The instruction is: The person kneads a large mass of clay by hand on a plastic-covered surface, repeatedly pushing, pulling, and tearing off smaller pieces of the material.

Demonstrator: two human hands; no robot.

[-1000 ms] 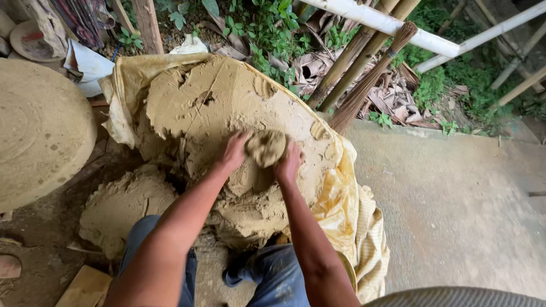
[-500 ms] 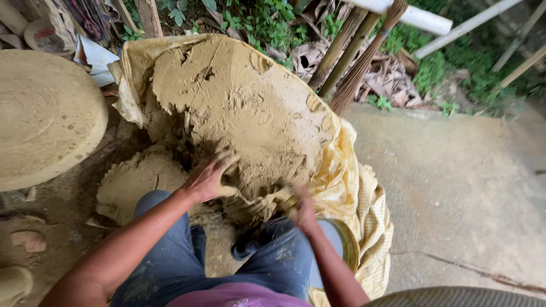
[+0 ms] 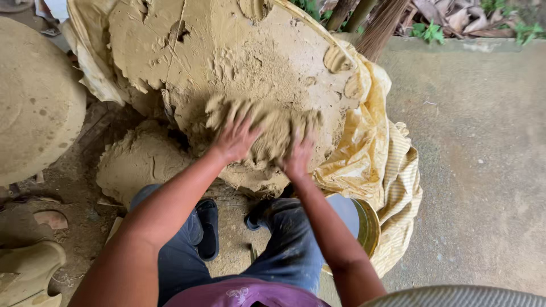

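Knees in dark blue trousers (image 3: 290, 250) fill the near edge of my view, with my black sandals (image 3: 207, 227) on the dirt floor between them. A round metal vessel (image 3: 364, 224) with a brassy rim sits just beside my right leg, partly under the yellow cloth.

My left hand (image 3: 234, 136) lies flat on the big mound of wet clay (image 3: 227, 62), fingers spread and pressing down into a loose, crumbly lump of clay (image 3: 273, 128) on its near slope. My right hand (image 3: 298, 159) rests on the same lump from the other side, fingers spread and bent over it; its motion blurs the fingertips. Neither hand is closed around anything. The lump sits between my two hands, touching both.

To the left, lower down, lies a smaller flattened heap of clay (image 3: 142, 162). The mound rests on a yellow plastic sheet (image 3: 364, 125) that spills onto a striped cloth (image 3: 401, 216). Farther left stands a clay-smeared round slab (image 3: 34, 102). Beyond the mound are a concrete floor (image 3: 483, 148), a broom's bristles (image 3: 381, 28) and green weeds (image 3: 429, 31).
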